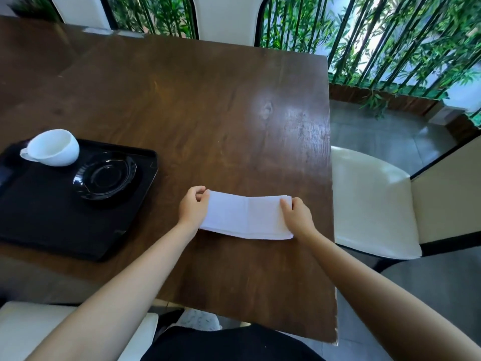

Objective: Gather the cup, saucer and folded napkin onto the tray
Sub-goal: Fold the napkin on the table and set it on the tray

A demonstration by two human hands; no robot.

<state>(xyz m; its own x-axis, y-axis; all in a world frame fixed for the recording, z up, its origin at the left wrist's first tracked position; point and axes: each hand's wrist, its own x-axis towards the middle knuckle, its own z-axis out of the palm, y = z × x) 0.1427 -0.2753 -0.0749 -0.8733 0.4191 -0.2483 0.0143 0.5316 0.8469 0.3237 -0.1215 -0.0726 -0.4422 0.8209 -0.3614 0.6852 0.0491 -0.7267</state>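
A single head-worn wide-angle view looks steeply down from above the desk's (pixel 208 113) near edge, facing its far edge, close in

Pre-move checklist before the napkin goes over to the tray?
1. Cup on tray: ok, near the far left corner, though it looks tilted.
2. Saucer on tray: ok, empty, beside the cup.
3. Napkin folded: ok, flat white strip on the table, off the tray.
4. Left hand grip on napkin's left end: ok, fingers pinch the edge.
5. Right hand grip on right end: ok.
6. Bare tray space for the napkin: ok, near half is free.
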